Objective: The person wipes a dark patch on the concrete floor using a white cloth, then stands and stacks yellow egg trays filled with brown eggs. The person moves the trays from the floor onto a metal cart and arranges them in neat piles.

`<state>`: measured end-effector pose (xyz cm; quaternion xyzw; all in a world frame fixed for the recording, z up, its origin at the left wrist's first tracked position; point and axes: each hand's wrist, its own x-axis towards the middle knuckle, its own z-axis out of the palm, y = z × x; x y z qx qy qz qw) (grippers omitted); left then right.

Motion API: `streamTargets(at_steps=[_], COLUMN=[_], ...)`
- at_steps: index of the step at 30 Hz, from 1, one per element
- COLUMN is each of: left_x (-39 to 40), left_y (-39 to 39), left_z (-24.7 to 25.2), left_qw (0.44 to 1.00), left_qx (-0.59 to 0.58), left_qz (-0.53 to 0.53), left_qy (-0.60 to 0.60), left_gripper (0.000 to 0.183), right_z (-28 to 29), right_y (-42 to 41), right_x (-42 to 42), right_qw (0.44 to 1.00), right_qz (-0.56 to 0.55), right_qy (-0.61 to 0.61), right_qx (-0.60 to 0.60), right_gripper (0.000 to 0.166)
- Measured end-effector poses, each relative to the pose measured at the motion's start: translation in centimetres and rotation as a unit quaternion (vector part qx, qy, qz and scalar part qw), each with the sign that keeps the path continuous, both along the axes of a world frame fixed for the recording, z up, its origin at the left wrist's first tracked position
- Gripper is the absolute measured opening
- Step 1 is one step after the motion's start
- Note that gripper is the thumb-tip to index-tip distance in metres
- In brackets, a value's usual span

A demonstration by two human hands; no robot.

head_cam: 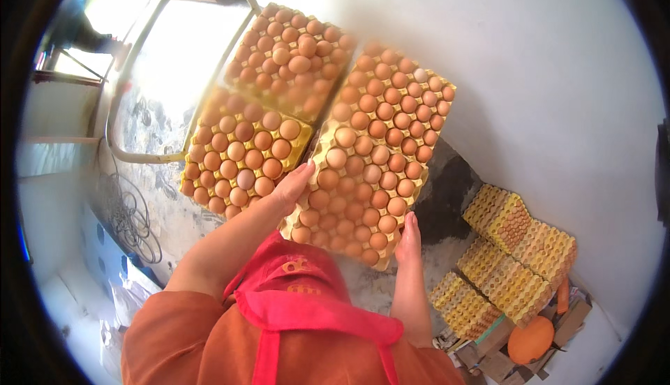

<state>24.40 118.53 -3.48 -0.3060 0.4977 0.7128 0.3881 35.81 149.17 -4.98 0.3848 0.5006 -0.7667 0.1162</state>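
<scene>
Between my two hands is a pulp egg tray full of brown eggs. My left hand grips its left edge, and my right hand grips its right edge near the bottom corner. Directly beyond it lies another full tray of brown eggs; whether the two trays touch cannot be told. To the left are a yellow tray of eggs and, above that, a further egg tray with a few loose eggs lying on top of its filled cells. Haze on the view blurs parts of the trays.
A metal tube frame curves at the left, with coiled cable below it. Tall stacks of egg trays stand at the lower right by cardboard and an orange round object. A pale wall rises at the right. Part of another person shows at the upper left.
</scene>
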Motion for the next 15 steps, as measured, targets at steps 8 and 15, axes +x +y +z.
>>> streamTargets(at_steps=[8,15], left_x=[-1.3,-1.6], left_y=[0.2,-0.4], left_z=[4.4,2.3], left_qw=[1.000,0.998], left_qx=[-0.006,0.024], left_qz=[0.017,0.054], left_qy=[-0.010,-0.010], left_gripper=[0.050,0.051], right_z=[2.0,6.1], right_y=[0.4,-1.2], right_x=[-0.4,-3.8], right_qw=[0.999,0.998], right_qz=[0.026,0.021], right_qy=[0.038,0.051], right_qx=[-0.001,-0.010], right_gripper=[0.055,0.058])
